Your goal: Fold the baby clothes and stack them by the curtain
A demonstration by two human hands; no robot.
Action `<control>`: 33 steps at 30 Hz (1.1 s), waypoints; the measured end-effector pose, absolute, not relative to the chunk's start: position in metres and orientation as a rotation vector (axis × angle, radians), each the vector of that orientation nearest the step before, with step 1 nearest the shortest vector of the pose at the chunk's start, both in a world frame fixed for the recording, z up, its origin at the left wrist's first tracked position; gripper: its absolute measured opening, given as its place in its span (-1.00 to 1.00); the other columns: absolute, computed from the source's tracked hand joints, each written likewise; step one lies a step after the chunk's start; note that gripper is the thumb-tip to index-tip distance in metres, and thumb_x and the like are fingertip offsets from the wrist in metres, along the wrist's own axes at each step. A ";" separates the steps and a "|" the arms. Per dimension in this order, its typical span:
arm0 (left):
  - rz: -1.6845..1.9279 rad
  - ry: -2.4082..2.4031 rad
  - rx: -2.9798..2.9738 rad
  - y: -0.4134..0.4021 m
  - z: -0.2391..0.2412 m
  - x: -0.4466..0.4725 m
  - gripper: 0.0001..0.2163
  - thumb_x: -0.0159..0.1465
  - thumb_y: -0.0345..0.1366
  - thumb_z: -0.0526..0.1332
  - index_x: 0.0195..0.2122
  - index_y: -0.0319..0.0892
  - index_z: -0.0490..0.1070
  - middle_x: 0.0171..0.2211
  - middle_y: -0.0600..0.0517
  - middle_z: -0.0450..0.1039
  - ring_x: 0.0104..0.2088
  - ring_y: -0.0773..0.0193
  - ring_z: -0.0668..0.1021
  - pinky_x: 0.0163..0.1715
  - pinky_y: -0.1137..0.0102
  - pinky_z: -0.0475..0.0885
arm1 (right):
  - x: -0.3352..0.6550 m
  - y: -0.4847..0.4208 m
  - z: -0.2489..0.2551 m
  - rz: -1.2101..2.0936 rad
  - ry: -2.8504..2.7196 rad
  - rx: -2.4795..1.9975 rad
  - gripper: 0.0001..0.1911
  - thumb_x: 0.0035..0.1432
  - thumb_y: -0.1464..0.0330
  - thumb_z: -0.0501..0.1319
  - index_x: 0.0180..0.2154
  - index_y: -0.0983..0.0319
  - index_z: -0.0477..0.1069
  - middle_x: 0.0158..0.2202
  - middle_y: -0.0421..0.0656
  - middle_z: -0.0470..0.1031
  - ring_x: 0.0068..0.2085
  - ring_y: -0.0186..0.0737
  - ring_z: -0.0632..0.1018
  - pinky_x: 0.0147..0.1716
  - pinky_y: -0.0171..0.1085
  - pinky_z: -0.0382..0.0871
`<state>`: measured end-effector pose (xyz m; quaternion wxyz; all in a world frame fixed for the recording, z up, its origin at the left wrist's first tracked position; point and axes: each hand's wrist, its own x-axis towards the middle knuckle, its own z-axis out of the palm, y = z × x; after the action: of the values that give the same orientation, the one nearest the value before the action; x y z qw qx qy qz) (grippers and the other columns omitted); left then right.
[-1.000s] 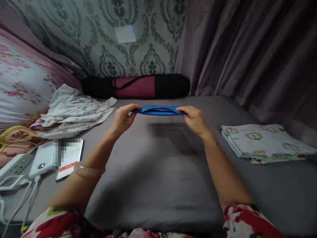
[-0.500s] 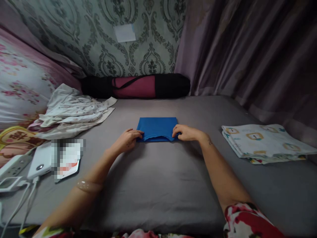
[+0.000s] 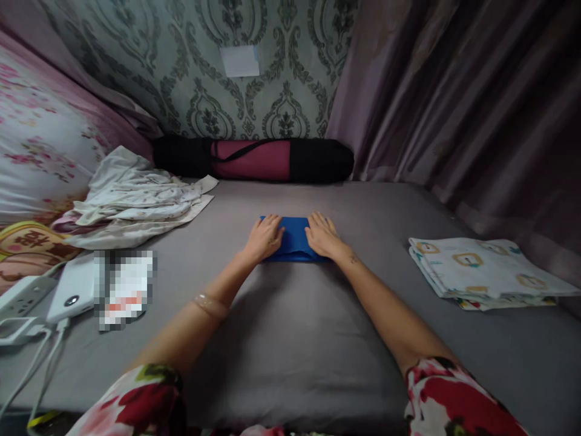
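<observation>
A folded blue cloth (image 3: 294, 235) lies flat on the grey bed sheet (image 3: 290, 327) in front of me; its exact kind does not show. My left hand (image 3: 265, 236) rests palm down on its left part, fingers stretched out and pointing away from me. On the right part lies my right hand (image 3: 323, 234), likewise flat with the fingers extended. A strip of blue shows between the two hands, and the cloth's near edge gapes slightly. Both hands cover the sides of the cloth.
A long black and maroon bag (image 3: 252, 159) lies along the wall. Crumpled pale clothes (image 3: 136, 200) are at the left, with a white power bank (image 3: 75, 287), a power strip (image 3: 25, 297) and cables nearer. Folded printed cloths (image 3: 485, 266) lie at the right.
Both hands have let go of the cloth's near corners and moved inward and forward onto its top, fingers now flat. The view has shifted slightly.
</observation>
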<state>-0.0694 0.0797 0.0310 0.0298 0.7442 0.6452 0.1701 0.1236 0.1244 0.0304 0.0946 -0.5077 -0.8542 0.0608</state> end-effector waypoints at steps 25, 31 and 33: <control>0.303 2.046 2.216 0.058 0.007 -0.075 -0.36 0.34 0.02 0.00 0.31 -0.33 0.09 0.36 -0.32 -0.05 0.37 -0.10 0.01 0.29 -0.05 -0.05 | 0.083 0.129 0.015 0.260 -2.521 -1.636 -0.38 0.33 0.27 -0.11 0.32 0.45 0.02 0.38 0.13 -0.04 0.38 0.04 -0.04 0.31 0.09 -0.22; 0.598 2.131 2.101 0.054 -0.015 -0.083 -0.52 0.38 -0.17 -0.08 0.27 -0.29 0.12 0.33 -0.26 0.08 0.35 0.02 0.12 0.31 0.06 0.03 | 0.058 0.121 0.001 0.254 -2.485 -1.552 -0.36 0.37 0.22 -0.20 0.33 0.46 0.00 0.39 0.07 -0.05 0.39 -0.03 -0.06 0.32 0.03 -0.26; 0.735 2.122 2.040 0.056 -0.021 -0.087 -0.55 0.36 -0.24 -0.07 0.24 -0.28 0.15 0.30 -0.24 0.15 0.32 0.05 0.17 0.30 0.10 0.08 | 0.057 0.121 -0.005 0.267 -2.495 -1.570 -0.36 0.37 0.21 -0.20 0.33 0.46 0.01 0.39 0.07 -0.05 0.39 -0.03 -0.06 0.32 0.04 -0.27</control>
<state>-0.0868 0.0565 -0.0211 0.0536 0.6714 0.6984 0.2420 0.0570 0.1208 -0.0046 0.0906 -0.5283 -0.8394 0.0897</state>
